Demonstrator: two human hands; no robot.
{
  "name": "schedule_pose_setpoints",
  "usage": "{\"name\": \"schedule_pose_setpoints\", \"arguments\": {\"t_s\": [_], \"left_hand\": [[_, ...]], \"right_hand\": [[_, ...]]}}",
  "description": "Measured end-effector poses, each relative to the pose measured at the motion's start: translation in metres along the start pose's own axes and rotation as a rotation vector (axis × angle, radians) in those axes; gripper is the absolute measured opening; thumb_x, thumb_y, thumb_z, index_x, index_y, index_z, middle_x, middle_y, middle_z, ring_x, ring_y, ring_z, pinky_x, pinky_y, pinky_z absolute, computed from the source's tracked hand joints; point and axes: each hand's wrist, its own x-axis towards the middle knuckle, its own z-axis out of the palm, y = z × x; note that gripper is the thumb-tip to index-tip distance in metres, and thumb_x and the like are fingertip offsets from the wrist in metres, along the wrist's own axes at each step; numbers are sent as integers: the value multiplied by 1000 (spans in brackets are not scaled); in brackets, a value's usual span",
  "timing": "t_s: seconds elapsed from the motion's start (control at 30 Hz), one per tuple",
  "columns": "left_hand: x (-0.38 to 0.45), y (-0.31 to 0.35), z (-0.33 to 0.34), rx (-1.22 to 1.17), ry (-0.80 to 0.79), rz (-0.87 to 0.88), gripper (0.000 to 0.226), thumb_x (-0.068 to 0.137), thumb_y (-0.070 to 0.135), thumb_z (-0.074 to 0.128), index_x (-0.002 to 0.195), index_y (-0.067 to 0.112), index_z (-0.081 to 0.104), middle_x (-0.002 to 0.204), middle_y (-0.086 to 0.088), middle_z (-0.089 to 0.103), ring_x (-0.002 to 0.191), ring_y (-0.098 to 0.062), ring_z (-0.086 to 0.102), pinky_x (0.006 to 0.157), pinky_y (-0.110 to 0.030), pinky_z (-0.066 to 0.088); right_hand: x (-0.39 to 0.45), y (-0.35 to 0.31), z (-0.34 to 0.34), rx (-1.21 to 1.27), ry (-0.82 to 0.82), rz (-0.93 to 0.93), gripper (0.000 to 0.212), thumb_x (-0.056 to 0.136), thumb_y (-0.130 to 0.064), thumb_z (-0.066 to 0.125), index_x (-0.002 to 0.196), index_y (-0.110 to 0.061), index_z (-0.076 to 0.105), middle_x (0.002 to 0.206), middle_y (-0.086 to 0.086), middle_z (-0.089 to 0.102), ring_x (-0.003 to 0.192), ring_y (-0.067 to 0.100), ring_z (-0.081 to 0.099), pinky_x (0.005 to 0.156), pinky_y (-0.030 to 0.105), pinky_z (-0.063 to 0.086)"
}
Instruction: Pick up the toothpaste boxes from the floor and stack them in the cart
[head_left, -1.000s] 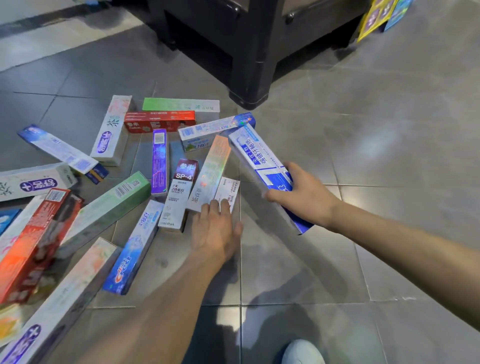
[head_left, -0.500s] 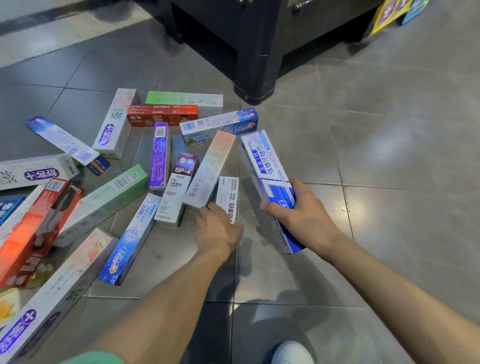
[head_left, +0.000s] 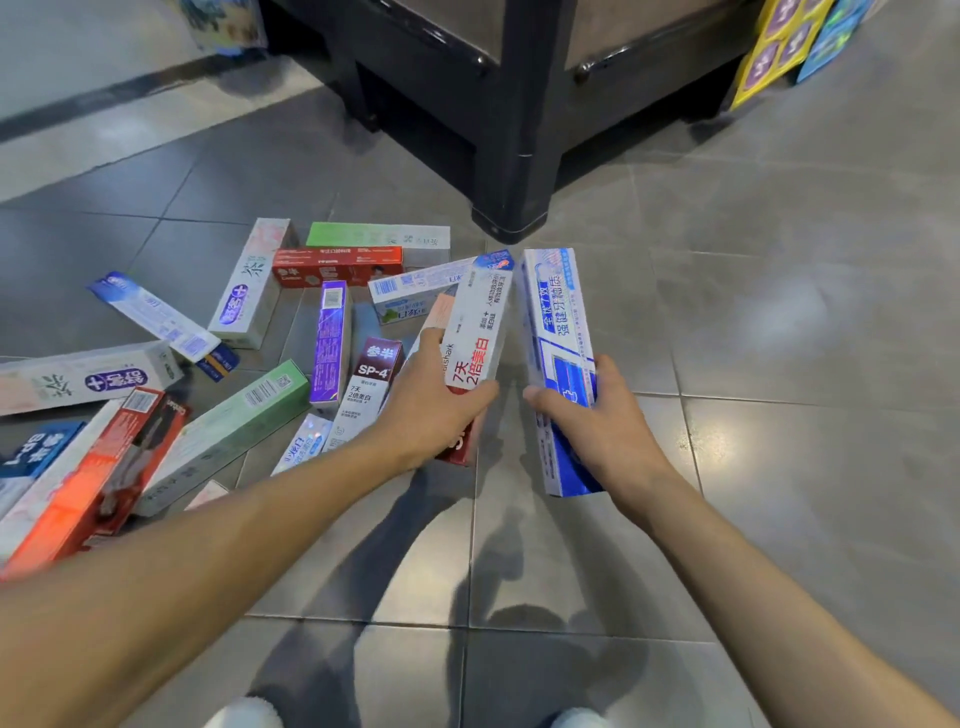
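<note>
Gripping one box per hand: left hand (head_left: 434, 402) holds white box (head_left: 477, 332), right hand (head_left: 597, 421) holds blue box (head_left: 558, 332), long axes parallel, side by side.

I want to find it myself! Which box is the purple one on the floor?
Start at the black cabinet's corner foot and look left to the pile of boxes on the grey floor. The purple box lies just below the red box, pointing toward you. It is the only shiny violet one, with a white barcode on top.
</note>
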Motion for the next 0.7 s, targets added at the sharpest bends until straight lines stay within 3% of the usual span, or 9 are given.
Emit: {"name": "schedule_pose_setpoints", "arguments": {"t_s": [0.07, 0.17, 0.27, 0.43, 0.7], "left_hand": [[5, 25, -23, -15, -32, 44, 67, 84, 44, 78, 134, 36, 33, 122, 18, 57, 109, -5, 61, 82, -25, 54], [-2, 66, -52, -57, 61, 78, 66, 79, 52, 78, 129, 39, 36, 128, 17, 59, 109, -4, 62, 76, -14, 53], [-21, 107, -75, -152, 148, 89, 70, 73, 59, 75, 132, 44, 41, 124, 20, 63, 106, 3, 64, 74, -11, 50], [-75, 189, -123, -321, 218, 26, 73, 70, 60, 78, 132, 51, 41, 124, 23, 63, 107, 2, 65, 86, -26, 55], [-178, 411, -237, -396, 246, -7, 74, 63, 69, 77, 128, 55, 45, 117, 22, 68, 100, -2, 70, 74, -23, 57]], "right_hand": [[3, -16, 3, 76, 12, -28, 40, 84, -33, 78, 114, -39, 52, 107, -18, 70, 91, 5, 70, 90, 42, 59], [0, -52, 2, 161, 11, -107, 46, 87, -24, 76, 124, -37, 53, 114, -16, 70, 99, 6, 70, 92, 40, 58], [-15, -100, -7, 230, -13, -194, 43, 89, -22, 75, 117, -47, 53, 110, -22, 70, 100, 3, 70, 79, 25, 60], [-70, -198, -37, 273, -37, -226, 41, 90, -25, 73, 120, -44, 53, 105, -24, 69, 98, 0, 69, 67, 8, 52], [-193, -407, -124, 295, -99, -196, 58, 88, -25, 74, 139, -39, 49, 117, -17, 69, 103, 5, 70, 72, 14, 55]]}}
